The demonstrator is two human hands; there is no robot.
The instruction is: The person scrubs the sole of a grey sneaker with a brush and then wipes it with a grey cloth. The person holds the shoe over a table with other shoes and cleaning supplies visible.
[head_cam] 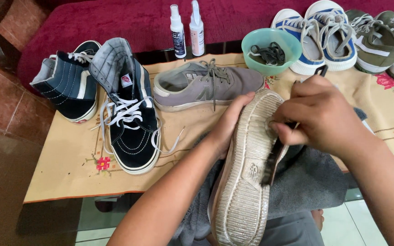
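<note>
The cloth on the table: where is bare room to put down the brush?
Bare cloth lies at the near left corner, in front of the black high-top shoe. A smaller patch lies at the right edge, before the olive shoes. The back row, around the green bowl, is crowded.

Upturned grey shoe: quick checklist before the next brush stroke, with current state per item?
1. Left hand grips the upturned shoe at its edge near the toe: ok.
2. Right hand holds the brush, bristles against the sole: ok.
3. Grey towel lies under the shoe: ok.
4. Sole free of dirt: not ok, grime shows in the tread.
5. Laces removed from this shoe: cannot tell, upper faces away; dark laces sit in the green bowl.
6. Room beside the work: ok, the matching grey shoe and spray bottles stand apart from the hands.
</note>
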